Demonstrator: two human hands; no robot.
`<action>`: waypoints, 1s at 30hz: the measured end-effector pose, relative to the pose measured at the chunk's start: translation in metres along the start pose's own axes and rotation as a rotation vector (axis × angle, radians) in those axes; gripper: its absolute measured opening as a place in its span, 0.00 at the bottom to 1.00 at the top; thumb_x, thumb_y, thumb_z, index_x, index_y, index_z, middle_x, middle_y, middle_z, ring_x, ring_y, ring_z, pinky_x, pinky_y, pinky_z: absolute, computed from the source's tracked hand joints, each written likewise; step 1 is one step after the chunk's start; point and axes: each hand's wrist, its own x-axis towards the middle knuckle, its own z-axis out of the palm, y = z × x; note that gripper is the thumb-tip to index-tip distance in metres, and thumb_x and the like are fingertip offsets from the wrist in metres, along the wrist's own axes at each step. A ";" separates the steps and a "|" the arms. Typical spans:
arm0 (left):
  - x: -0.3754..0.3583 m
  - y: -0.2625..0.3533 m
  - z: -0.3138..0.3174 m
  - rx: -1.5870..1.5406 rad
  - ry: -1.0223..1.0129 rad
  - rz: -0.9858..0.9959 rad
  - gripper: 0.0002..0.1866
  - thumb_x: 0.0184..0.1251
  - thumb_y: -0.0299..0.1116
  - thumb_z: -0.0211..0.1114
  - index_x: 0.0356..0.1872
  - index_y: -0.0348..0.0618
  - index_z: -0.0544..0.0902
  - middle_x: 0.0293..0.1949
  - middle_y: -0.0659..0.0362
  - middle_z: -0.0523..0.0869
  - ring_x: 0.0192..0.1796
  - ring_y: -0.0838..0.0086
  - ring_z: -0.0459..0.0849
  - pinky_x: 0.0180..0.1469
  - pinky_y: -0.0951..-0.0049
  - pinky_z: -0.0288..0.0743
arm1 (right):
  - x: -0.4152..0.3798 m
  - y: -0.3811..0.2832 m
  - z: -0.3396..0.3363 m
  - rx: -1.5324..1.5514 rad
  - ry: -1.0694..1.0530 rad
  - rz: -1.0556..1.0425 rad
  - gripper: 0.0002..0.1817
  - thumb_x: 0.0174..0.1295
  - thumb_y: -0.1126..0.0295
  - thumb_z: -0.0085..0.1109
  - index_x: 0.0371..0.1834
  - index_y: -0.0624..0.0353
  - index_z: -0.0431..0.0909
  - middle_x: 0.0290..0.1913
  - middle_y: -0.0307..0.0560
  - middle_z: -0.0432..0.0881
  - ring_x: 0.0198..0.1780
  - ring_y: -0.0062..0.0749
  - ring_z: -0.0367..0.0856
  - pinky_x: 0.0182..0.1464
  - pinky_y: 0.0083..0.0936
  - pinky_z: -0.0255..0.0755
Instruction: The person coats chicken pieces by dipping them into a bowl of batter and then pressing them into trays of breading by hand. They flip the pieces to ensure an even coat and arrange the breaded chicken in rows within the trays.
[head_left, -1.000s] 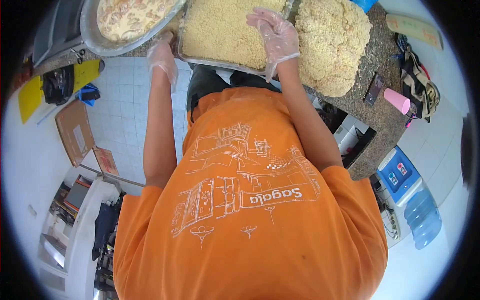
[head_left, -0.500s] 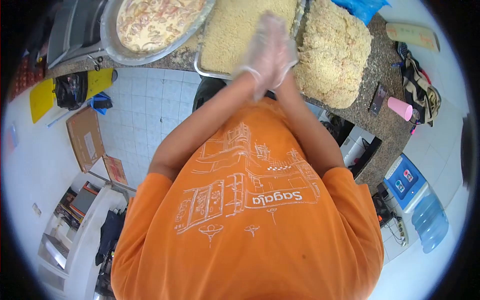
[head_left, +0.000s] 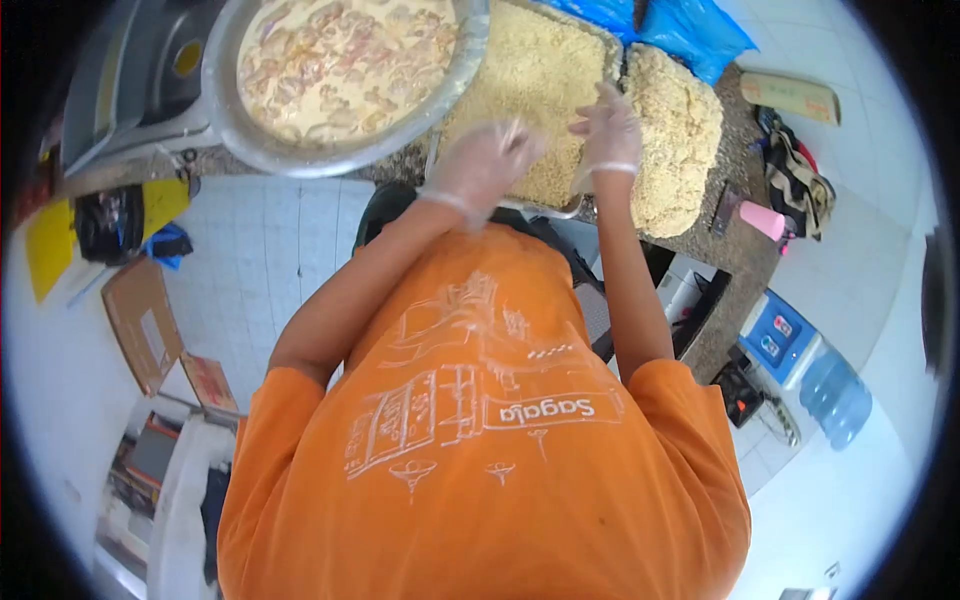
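Note:
My left hand (head_left: 485, 168), in a clear plastic glove, hovers over the near edge of a metal tray of pale crumbs (head_left: 535, 75). Motion smears its fingers, so I cannot tell how they are set. At the tray's right side, my right hand (head_left: 608, 132) wears the same kind of glove, with its fingers apart and nothing in them. Just beyond it lies a large heap of crumb-coated pieces (head_left: 675, 140). Left of the tray, a wide metal basin (head_left: 330, 165) holds raw meat pieces (head_left: 340, 70) in a creamy liquid.
Blue plastic bags (head_left: 700, 35) lie behind the heap. A dark phone (head_left: 725, 208) and a pink cup (head_left: 762, 220) are on the speckled counter's right part. A sink (head_left: 150, 70) borders the basin on the left.
My hands were pressed together over the tray and have come apart, left hand to the left, right hand to the right. My view has shifted toward the basin.

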 end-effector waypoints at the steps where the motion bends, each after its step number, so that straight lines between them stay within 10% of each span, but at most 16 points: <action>1: -0.005 -0.008 -0.015 -0.276 -0.265 -0.211 0.16 0.68 0.42 0.62 0.49 0.43 0.84 0.47 0.49 0.88 0.49 0.51 0.87 0.54 0.55 0.79 | -0.002 0.021 -0.001 -0.584 -0.009 -0.527 0.17 0.73 0.71 0.50 0.59 0.66 0.78 0.49 0.54 0.86 0.46 0.40 0.87 0.45 0.31 0.80; 2: -0.017 -0.029 0.003 -0.061 -0.240 -0.039 0.12 0.68 0.39 0.61 0.41 0.42 0.84 0.40 0.50 0.87 0.41 0.53 0.87 0.47 0.55 0.80 | -0.007 0.034 -0.005 -1.187 -0.038 -1.031 0.16 0.71 0.72 0.50 0.58 0.66 0.78 0.47 0.53 0.86 0.45 0.38 0.87 0.43 0.32 0.81; 4: -0.036 -0.064 0.037 0.142 -0.198 0.152 0.10 0.68 0.36 0.61 0.34 0.41 0.83 0.32 0.50 0.87 0.34 0.54 0.88 0.40 0.55 0.81 | -0.046 0.030 0.000 -1.665 -0.598 -0.550 0.13 0.67 0.72 0.52 0.49 0.64 0.81 0.43 0.53 0.86 0.46 0.43 0.87 0.48 0.38 0.82; 6: -0.049 -0.076 0.047 0.421 -0.179 0.273 0.07 0.63 0.33 0.60 0.34 0.42 0.83 0.29 0.53 0.85 0.34 0.58 0.89 0.37 0.59 0.81 | -0.093 -0.025 0.014 -1.403 -0.715 -0.308 0.09 0.65 0.71 0.53 0.40 0.62 0.83 0.43 0.55 0.85 0.46 0.47 0.86 0.47 0.41 0.82; 10: -0.041 -0.083 0.058 0.753 -0.104 0.484 0.05 0.64 0.32 0.59 0.35 0.44 0.80 0.28 0.56 0.83 0.32 0.66 0.87 0.34 0.65 0.81 | -0.097 0.049 -0.002 -1.425 -0.718 -0.472 0.08 0.61 0.71 0.56 0.36 0.61 0.84 0.42 0.55 0.85 0.45 0.50 0.86 0.44 0.42 0.82; 30: -0.052 -0.044 0.068 0.686 -0.284 0.187 0.04 0.70 0.28 0.56 0.35 0.44 0.80 0.31 0.52 0.82 0.35 0.59 0.85 0.36 0.58 0.81 | -0.074 0.062 -0.040 -0.962 -0.876 -0.527 0.08 0.59 0.77 0.56 0.37 0.60 0.84 0.38 0.56 0.88 0.42 0.51 0.88 0.43 0.42 0.82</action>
